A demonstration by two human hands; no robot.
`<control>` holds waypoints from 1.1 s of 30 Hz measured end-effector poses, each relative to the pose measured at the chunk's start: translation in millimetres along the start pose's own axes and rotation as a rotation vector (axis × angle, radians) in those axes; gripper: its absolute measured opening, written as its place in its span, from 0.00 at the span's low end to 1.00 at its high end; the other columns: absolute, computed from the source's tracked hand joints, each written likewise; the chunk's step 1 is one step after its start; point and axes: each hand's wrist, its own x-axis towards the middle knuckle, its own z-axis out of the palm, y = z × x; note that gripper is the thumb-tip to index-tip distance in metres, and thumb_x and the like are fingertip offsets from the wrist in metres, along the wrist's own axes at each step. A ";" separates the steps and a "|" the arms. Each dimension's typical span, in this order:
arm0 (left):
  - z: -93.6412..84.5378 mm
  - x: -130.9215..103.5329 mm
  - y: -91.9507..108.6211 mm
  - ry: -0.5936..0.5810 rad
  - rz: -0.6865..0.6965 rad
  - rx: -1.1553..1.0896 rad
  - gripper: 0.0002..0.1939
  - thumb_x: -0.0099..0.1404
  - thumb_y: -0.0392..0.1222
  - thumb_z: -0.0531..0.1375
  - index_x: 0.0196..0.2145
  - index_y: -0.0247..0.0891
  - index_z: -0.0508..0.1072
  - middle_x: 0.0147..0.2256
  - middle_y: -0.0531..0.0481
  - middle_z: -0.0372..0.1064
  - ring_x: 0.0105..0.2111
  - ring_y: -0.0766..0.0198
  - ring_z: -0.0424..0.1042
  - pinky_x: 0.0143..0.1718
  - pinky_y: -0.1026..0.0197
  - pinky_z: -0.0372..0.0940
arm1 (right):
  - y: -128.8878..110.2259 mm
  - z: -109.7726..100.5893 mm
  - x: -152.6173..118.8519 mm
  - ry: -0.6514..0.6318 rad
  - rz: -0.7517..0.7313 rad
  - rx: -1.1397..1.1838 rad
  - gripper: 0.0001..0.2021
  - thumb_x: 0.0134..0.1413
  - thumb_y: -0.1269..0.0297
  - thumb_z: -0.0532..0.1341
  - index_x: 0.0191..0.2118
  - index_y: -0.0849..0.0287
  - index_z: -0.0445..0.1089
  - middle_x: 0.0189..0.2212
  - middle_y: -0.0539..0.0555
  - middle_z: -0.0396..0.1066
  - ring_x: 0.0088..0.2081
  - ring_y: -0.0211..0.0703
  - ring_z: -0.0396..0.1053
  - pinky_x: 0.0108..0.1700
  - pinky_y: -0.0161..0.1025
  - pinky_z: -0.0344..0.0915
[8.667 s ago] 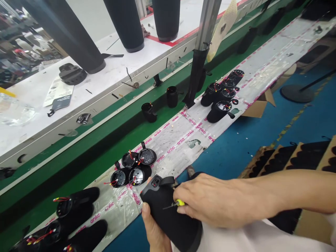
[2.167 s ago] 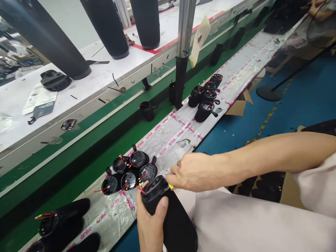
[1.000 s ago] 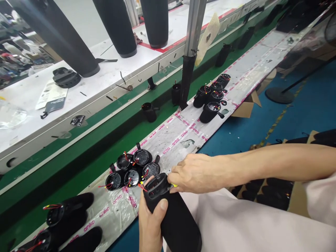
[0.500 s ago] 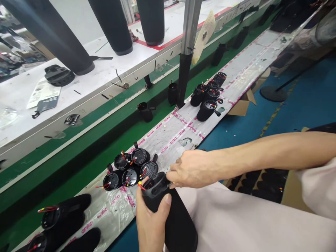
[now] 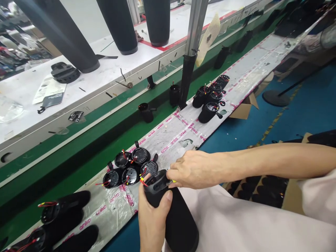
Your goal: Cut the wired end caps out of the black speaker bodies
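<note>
My left hand is wrapped round the upper end of a black fabric-covered cylinder, which looks like a speaker body, tilted with its open end up. From that open rim, red wires with a yellow connector stick out on the left side. My right hand is closed in a pinch at the right of the rim. A bit of yellow shows by its fingertips; the thing pinched is too hidden to name. Just beyond stand several similar open black cylinders with red wires.
A long plank covered in pink-printed tape runs away to the right. More black cylinders stand farther along it, and others lie at lower left. A metal post rises beside a white shelf. A cardboard box sits below.
My view has shifted slightly, so the background sits a little to the right. Both hands keep their places on the speaker body; the yellow bit by the right fingertips shows more.
</note>
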 end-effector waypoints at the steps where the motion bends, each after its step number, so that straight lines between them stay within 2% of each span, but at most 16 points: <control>1: 0.2 -0.4 0.3 -0.001 -0.001 0.010 0.42 0.54 0.59 0.69 0.61 0.42 0.65 0.55 0.41 0.74 0.57 0.43 0.70 0.58 0.45 0.61 | 0.4 0.4 -0.3 0.001 -0.002 -0.004 0.15 0.75 0.53 0.54 0.40 0.59 0.66 0.29 0.50 0.73 0.24 0.39 0.68 0.23 0.42 0.36; 14: 1.5 -1.9 1.5 0.035 -0.013 0.084 0.39 0.54 0.57 0.68 0.60 0.41 0.67 0.54 0.40 0.73 0.56 0.43 0.70 0.59 0.44 0.60 | -2.4 1.4 -0.8 -0.085 -0.016 -0.020 0.15 0.76 0.55 0.52 0.41 0.60 0.67 0.31 0.51 0.73 0.27 0.39 0.69 0.24 0.42 0.38; 19: 3.2 -3.2 3.5 0.034 -0.027 0.127 0.38 0.54 0.56 0.68 0.60 0.40 0.66 0.54 0.40 0.72 0.56 0.44 0.70 0.59 0.44 0.60 | -4.6 -1.3 0.2 -0.112 -0.006 -0.090 0.15 0.77 0.54 0.51 0.42 0.60 0.66 0.29 0.52 0.72 0.24 0.40 0.67 0.23 0.42 0.36; 24: 5.9 -3.6 3.4 0.056 -0.051 0.137 0.38 0.52 0.56 0.69 0.58 0.41 0.67 0.50 0.42 0.74 0.52 0.45 0.72 0.57 0.44 0.62 | -6.2 0.1 0.6 -0.098 -0.026 -0.108 0.15 0.77 0.56 0.50 0.42 0.61 0.66 0.28 0.52 0.71 0.23 0.41 0.67 0.23 0.42 0.38; 29: 9.0 -3.6 2.1 0.086 -0.064 0.154 0.37 0.52 0.57 0.68 0.56 0.41 0.67 0.50 0.41 0.73 0.53 0.45 0.71 0.58 0.43 0.61 | -6.8 0.6 2.7 -0.111 -0.021 -0.108 0.14 0.77 0.56 0.51 0.42 0.61 0.65 0.28 0.52 0.72 0.23 0.41 0.67 0.22 0.42 0.39; 33: 9.2 -2.1 -1.1 0.111 -0.093 0.174 0.38 0.52 0.58 0.69 0.57 0.42 0.67 0.50 0.43 0.73 0.52 0.46 0.73 0.57 0.44 0.63 | -10.1 -6.0 4.4 -0.197 -0.013 -0.093 0.07 0.74 0.65 0.53 0.44 0.62 0.65 0.29 0.53 0.72 0.25 0.42 0.69 0.22 0.41 0.43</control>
